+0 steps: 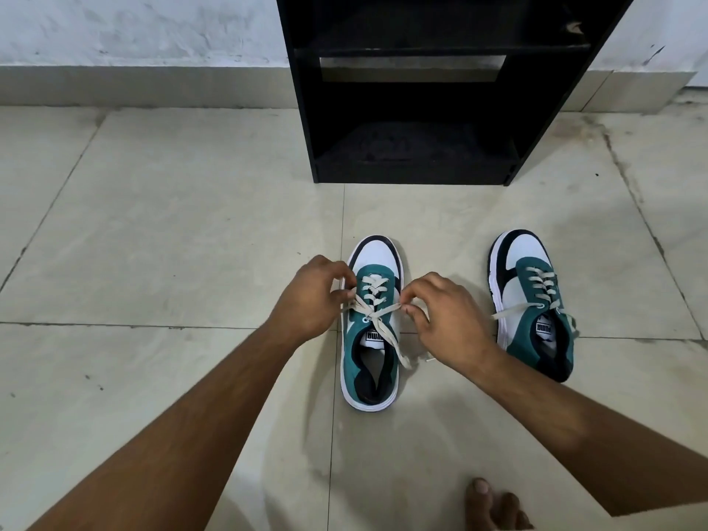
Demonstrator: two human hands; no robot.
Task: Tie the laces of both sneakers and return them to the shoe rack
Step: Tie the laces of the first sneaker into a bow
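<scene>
Left hand: the left hand (312, 297) hovers at the left edge of the nearer sneaker, thumb and forefinger pinched on one strand of its lace.
Right hand: the right hand (446, 320) sits just right of the same shoe, fingertips pinched on the other strand, the remaining fingers curled.
Shoe being worked on: the left sneaker (373, 323), teal, white and dark, stands flat on the floor tiles (172, 231) with its toe pointing at the rack.
Its lace: the lace (377, 310) crosses once above the tongue and is drawn out to both sides; one loose tail trails down across the shoe opening to the floor. No bow or loops show yet.
Other shoe: the right sneaker (534, 300) stands well apart to the right, toe forward too, with a loose lace end (507, 311) hanging over its side, so it looks untied.
Shoe rack: the black shoe rack (413, 90) stands against the wall beyond both shoes; the shelves that show hold no shoes.
Also in view: the toes of a bare foot (494, 505) at the bottom edge.
Progress: early, by my reading. The first knot on the first shoe is only being started.
Left to do: finish this bow, tie the second shoe, then set both on a shelf.
</scene>
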